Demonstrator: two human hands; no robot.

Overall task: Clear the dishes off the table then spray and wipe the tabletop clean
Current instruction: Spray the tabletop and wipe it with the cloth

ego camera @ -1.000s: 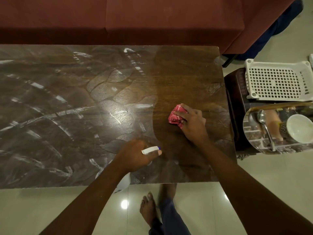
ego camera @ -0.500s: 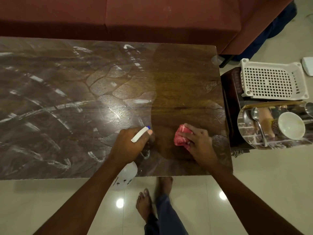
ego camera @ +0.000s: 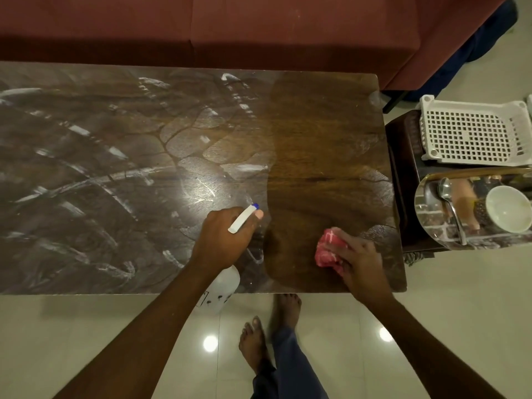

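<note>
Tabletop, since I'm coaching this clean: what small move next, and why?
Probably slide the red cloth leftward under the right hand. The tabletop looks streak-free around it, while white streaks begin beside the spray bottle in the left hand.

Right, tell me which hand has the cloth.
The right hand holds the pink cloth; the left hand grips the spray bottle instead.

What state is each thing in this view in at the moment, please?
Tabletop: smeared with white streaks on the left, dark and streak-free on the right.
Spray bottle: gripped by the left hand, off the surface.
Cloth: bunched, gripped and pressed down by the right hand.
Bowl: upright on the tray, looks empty.
Spoon: lying on the tray.
Basket: holds nothing.
</note>
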